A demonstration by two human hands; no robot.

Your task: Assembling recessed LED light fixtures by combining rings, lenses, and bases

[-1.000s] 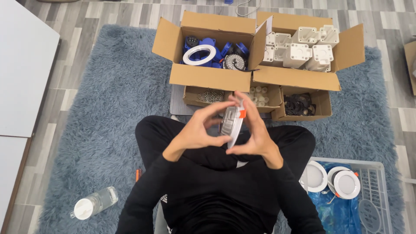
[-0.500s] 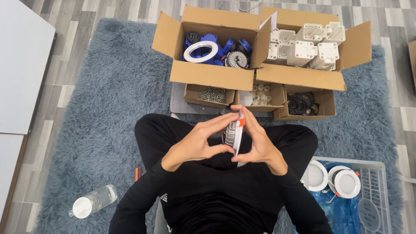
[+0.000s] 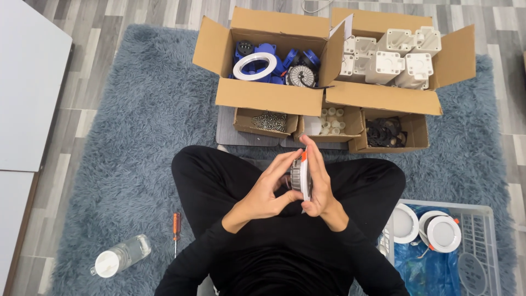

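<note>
While the round light fitting (image 3: 300, 176) is now turning edge-on above the lap, the left hand (image 3: 267, 189) and right hand (image 3: 320, 186) are pressing together around it, suggesting assembly is continuing.

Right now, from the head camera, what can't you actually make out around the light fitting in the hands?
- Round light fitting: seen edge-on; its faces are covered by the left hand and right hand.
- Parts in the three small boxes: too small to identify.
- Plastic crate: cut off by the bottom edge.
- White panel: cut off by the left edge.
</note>
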